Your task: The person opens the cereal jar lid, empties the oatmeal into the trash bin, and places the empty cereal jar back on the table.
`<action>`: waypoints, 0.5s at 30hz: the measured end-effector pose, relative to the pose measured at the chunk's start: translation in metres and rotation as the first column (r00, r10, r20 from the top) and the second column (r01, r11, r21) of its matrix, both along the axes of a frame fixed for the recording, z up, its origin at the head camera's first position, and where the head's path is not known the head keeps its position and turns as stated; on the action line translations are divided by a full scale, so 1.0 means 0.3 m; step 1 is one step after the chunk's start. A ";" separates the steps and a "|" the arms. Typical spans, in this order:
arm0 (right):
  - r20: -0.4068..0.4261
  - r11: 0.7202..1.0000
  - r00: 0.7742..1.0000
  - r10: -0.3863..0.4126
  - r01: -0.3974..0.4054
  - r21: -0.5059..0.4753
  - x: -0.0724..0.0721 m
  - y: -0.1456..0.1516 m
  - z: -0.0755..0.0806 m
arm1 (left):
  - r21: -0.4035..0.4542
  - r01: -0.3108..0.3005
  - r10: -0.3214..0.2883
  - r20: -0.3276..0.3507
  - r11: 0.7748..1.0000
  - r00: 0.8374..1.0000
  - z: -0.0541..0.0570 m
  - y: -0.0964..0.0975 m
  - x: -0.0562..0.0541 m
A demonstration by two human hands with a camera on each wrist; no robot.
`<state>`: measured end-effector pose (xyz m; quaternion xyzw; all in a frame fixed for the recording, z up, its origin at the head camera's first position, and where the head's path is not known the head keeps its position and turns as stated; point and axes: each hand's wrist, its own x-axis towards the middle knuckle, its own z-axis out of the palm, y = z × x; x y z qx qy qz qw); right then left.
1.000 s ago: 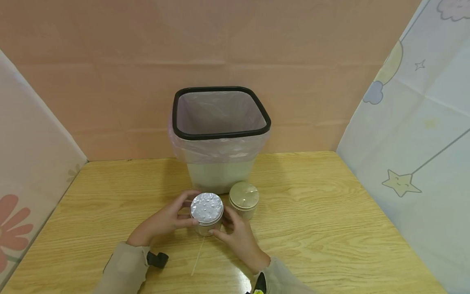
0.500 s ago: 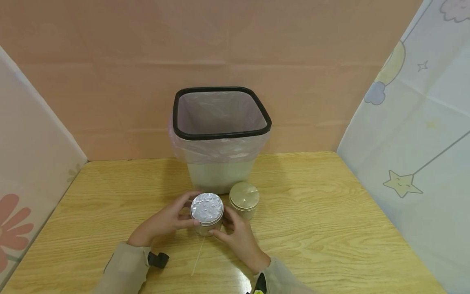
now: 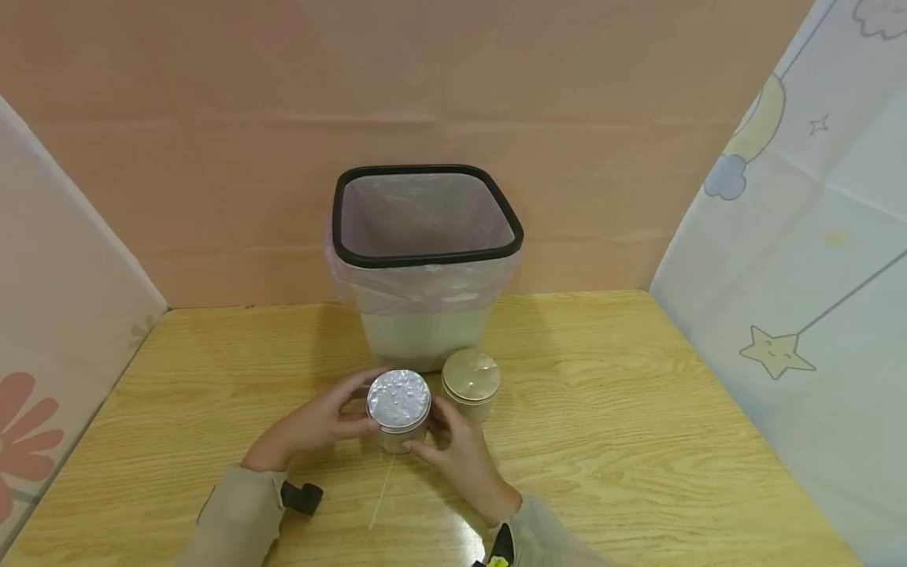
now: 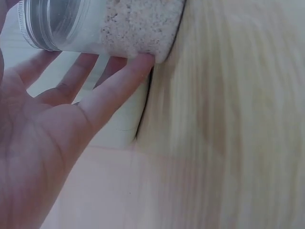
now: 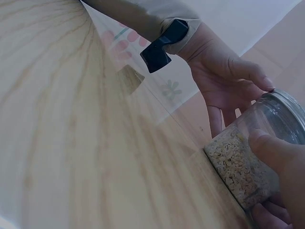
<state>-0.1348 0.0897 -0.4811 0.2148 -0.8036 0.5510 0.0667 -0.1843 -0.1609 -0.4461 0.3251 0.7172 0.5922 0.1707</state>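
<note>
A clear jar [image 3: 401, 438] with a bumpy, foil-like silver top stands upright on the table. Pale flaky bits fill its lower part, seen through the wall of the jar [image 5: 238, 164] in the right wrist view. My left hand [image 3: 316, 423] holds the jar from the left, thumb up near the silver rim and fingers round the far side. From the right, my right hand [image 3: 464, 461] grips it lower down, its thumb on the near wall. Just behind the right fingers stands a second jar [image 3: 471, 378] with a dull gold top.
A pale bin [image 3: 425, 335] with a black rim and a pinkish bag liner stands behind the jars. On the wooden table [image 3: 638, 441] a thin, pale, stick-like line [image 3: 381, 492] runs toward me from the held jar. Printed cloth walls flank the table.
</note>
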 end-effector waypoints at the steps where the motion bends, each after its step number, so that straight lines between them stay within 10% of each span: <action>1: -0.003 1.000 1.000 -0.002 0.002 0.003 0.000 0.000 0.001 | 0.005 0.007 -0.007 -0.001 1.000 1.000 -0.002 -0.001 -0.002; 15: 0.011 1.000 1.000 0.000 0.000 -0.003 0.004 0.000 0.005 | -0.040 -0.022 0.022 -0.016 0.999 1.000 0.011 0.005 0.007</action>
